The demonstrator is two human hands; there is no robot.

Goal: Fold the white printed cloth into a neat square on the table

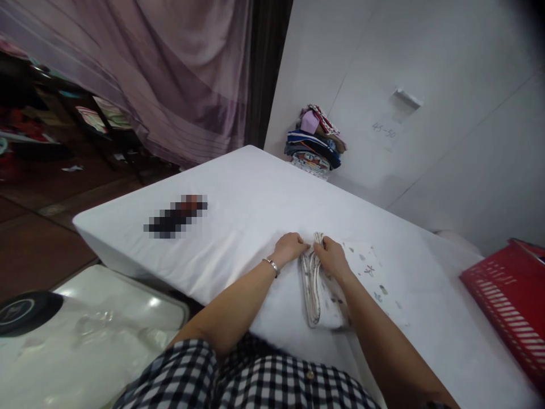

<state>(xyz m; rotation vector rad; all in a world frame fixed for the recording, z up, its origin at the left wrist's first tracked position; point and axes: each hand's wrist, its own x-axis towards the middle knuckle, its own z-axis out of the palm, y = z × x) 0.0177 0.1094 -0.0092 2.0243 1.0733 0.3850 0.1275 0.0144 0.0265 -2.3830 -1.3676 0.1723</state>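
Observation:
A white cloth with small grey prints (361, 272) lies folded on the white table (238, 216) in front of me. Its left side is gathered into a thick folded edge (310, 289). My left hand (289, 248), with a bracelet at the wrist, is closed and pinches the far end of that folded edge. Right beside it, my right hand (331, 257) is closed on the same far end, its fingers curled over the fabric.
A stack of folded coloured clothes (315, 142) sits at the table's far corner by the white wall. A red basket (511, 295) stands at the right. A blurred dark object (174, 216) lies on the table's left. A white lidded bin (97, 329) is below left.

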